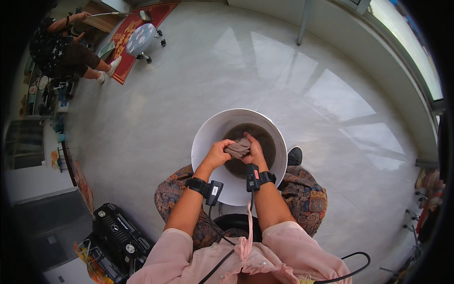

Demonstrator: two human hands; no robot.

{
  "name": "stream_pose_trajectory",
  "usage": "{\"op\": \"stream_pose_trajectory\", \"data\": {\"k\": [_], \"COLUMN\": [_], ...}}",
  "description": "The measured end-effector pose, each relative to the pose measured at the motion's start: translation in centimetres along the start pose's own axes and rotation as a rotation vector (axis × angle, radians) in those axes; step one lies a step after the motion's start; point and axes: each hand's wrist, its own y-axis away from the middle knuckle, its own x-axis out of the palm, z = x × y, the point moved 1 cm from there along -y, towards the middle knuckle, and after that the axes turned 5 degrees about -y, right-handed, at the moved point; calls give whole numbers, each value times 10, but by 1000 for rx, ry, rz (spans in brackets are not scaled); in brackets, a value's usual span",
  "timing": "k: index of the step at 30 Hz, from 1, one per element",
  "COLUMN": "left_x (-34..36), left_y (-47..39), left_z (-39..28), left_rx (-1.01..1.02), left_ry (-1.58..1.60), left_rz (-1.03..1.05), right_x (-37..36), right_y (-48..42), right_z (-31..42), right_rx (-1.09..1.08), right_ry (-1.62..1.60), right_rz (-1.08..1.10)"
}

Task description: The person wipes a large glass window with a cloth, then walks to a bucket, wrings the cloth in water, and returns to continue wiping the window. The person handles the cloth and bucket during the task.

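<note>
A bunched grey-brown cloth (238, 148) is held between my two hands above dark, murky water (266, 142) in a white bucket (209, 131). My left hand (217, 153) grips the cloth's left side with thumb and fingers. On its right side my right hand (254, 149) holds it against the palm, fingertips pointing up and away. Both wrists wear black straps with small boxes and cables. The bucket stands on the floor between my knees; the bottom under the water is hidden.
Grey floor (159, 117) surrounds the bucket. Upper left, a person (64, 53) holds a long-handled tool beside a round wheeled stool (140, 39) and a red mat (124, 67). A black toy car (118, 230) stands lower left. A wall with windows runs along the right.
</note>
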Motion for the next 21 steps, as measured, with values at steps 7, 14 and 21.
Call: {"op": "stream_pose_trajectory", "data": {"k": [7,14,21], "left_x": [-5,11,19], "left_y": [27,54,37], "left_z": [-45,-83,-58], "left_rx": [275,939,310], "left_ry": [-341,-1240,-927], "left_rz": [-229,-310,-201], "right_x": [37,92,61], "right_y": [52,121,70], "right_z": [-1,-2,-18], "right_rx": [-189,-352,-757], "right_ry": [350,609,735], "right_rz": [-94,-205,-162]}}
